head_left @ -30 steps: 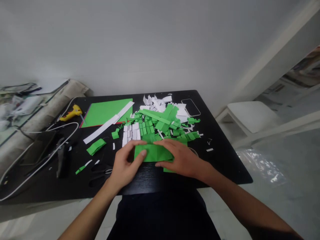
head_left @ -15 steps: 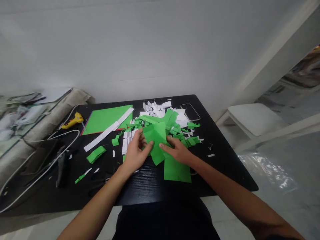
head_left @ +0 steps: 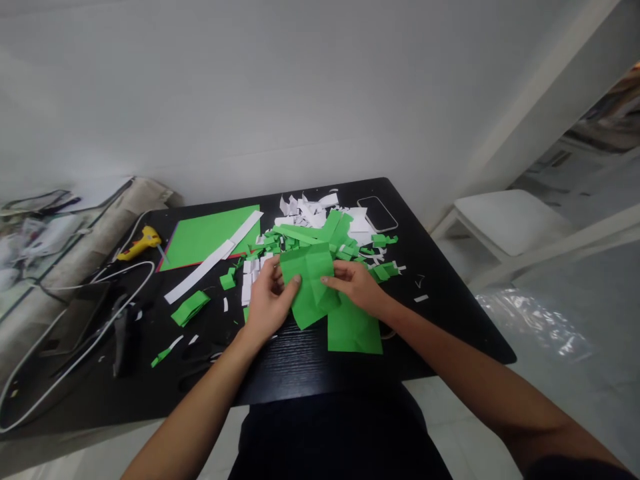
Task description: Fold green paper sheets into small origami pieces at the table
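Observation:
Both hands hold a creased piece of green paper (head_left: 311, 283) above the black table. My left hand (head_left: 273, 293) pinches its left edge, thumb in front and fingers behind. On the right edge, my right hand (head_left: 357, 285) grips the same paper between thumb and fingers. Below my right hand lies another green sheet (head_left: 355, 330), flat on the table. Behind the held paper is a heap of cut green scraps (head_left: 340, 227) and white paper scraps (head_left: 305, 210). A folded white strip (head_left: 247, 283) lies beside my left hand, partly covered.
At the left are a yellow glue gun (head_left: 143, 244), a white cable (head_left: 135, 265) and a stack of coloured sheets (head_left: 205, 230) with a long white strip (head_left: 200, 273) across it. A phone-like object (head_left: 379, 215) lies at the back right. A white stool (head_left: 510, 220) stands right of the table.
The held green paper has been spread flatter and turned to face me more, its fold opening out. Both hands still hold it, and the view has shifted slightly.

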`<state>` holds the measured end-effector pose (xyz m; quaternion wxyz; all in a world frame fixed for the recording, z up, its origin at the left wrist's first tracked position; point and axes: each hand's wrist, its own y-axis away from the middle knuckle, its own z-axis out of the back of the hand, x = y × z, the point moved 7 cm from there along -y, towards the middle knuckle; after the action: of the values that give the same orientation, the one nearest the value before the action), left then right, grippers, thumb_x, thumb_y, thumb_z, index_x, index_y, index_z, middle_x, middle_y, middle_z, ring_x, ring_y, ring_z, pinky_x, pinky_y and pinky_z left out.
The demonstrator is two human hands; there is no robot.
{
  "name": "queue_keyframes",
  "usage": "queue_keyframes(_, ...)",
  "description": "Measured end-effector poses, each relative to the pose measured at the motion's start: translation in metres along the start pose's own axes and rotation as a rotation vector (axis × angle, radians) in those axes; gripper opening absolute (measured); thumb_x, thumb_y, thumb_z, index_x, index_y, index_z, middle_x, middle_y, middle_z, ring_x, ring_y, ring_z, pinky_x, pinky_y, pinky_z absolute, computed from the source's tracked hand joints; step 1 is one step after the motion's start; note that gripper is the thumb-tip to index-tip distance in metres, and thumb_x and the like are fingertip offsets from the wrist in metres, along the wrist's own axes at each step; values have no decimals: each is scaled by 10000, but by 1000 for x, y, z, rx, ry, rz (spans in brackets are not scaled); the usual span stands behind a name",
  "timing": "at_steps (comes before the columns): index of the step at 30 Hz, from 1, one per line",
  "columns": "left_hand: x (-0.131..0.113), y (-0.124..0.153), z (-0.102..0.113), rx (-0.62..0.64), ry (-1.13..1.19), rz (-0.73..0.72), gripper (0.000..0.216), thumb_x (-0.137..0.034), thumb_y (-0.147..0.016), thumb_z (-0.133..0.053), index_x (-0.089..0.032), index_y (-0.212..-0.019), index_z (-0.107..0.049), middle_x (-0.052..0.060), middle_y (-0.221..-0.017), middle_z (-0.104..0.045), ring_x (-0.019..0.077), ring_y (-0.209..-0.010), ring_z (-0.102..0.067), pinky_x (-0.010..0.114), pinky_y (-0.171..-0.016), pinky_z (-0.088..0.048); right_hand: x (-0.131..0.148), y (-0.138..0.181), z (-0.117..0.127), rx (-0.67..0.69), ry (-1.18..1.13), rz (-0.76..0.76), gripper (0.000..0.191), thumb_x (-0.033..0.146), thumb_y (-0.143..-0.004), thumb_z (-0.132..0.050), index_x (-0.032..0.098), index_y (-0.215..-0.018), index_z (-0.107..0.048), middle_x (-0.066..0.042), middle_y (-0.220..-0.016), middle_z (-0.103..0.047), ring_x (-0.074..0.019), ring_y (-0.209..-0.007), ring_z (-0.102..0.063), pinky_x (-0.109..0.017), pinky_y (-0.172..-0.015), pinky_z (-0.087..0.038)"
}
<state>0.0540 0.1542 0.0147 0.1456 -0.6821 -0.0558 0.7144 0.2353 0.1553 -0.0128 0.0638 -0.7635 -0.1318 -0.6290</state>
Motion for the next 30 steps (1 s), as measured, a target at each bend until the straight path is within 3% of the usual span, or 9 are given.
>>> queue_keyframes(7,9,1,3,0,-81,15,367,-419,-931,-732,-240,-1200,-555,0,-850,-662,151,-703,-648,284,-689,-554,1,0,6,-80,-49,47,346,460,-726,-912,229,-929,-755,-44,-946,-830,-263,-906,-794,-489,-957,-630)
queue_keyframes(12,-5,3,-1,78,-101,-31,254,-467,-1008,-642,-215,-1034,-643,22,-857,-667,152,-688,-614,274,-636,-518,0,-3,14,-159,8,95,368,453,-698,-928,225,-893,-714,-47,-961,-816,-257,-968,-780,-466,-981,-615)
queue_keyframes(15,-17,5,-9,180,-191,-104,325,-471,-1048,-564,-203,-954,-721,87,-1005,-708,213,-885,-672,321,-739,-556,0,-4,14,-167,25,104,373,444,-687,-935,229,-868,-690,-34,-945,-804,-246,-956,-770,-446,-984,-603)
queue_keyframes(18,-22,5,-14,185,-315,-167,225,-394,-1021,-619,-207,-949,-722,109,-1129,-696,240,-1056,-666,317,-782,-560,1,-3,10,-137,34,99,391,421,-663,-951,220,-857,-677,-27,-887,-790,-240,-917,-771,-429,-961,-601)
queue_keyframes(21,-14,3,-13,132,-306,-122,138,-338,-944,-717,-207,-932,-674,83,-1100,-670,204,-963,-663,281,-727,-554,2,-2,5,-94,24,89,417,431,-651,-954,221,-879,-675,-23,-874,-796,-241,-891,-780,-427,-942,-607)
queue_keyframes(25,-1,3,-9,68,-196,2,228,-323,-850,-811,-208,-922,-628,25,-956,-661,141,-765,-627,258,-684,-534,3,0,1,-60,-9,70,415,452,-665,-944,232,-899,-682,-14,-880,-808,-245,-891,-785,-433,-933,-615)
queue_keyframes(30,6,4,-9,51,-131,54,279,-368,-851,-813,-206,-927,-599,-18,-778,-626,125,-670,-609,239,-630,-503,0,1,0,-62,-70,2,376,446,-703,-916,228,-928,-708,0,-842,-777,-216,-831,-758,-385,-824,-629)
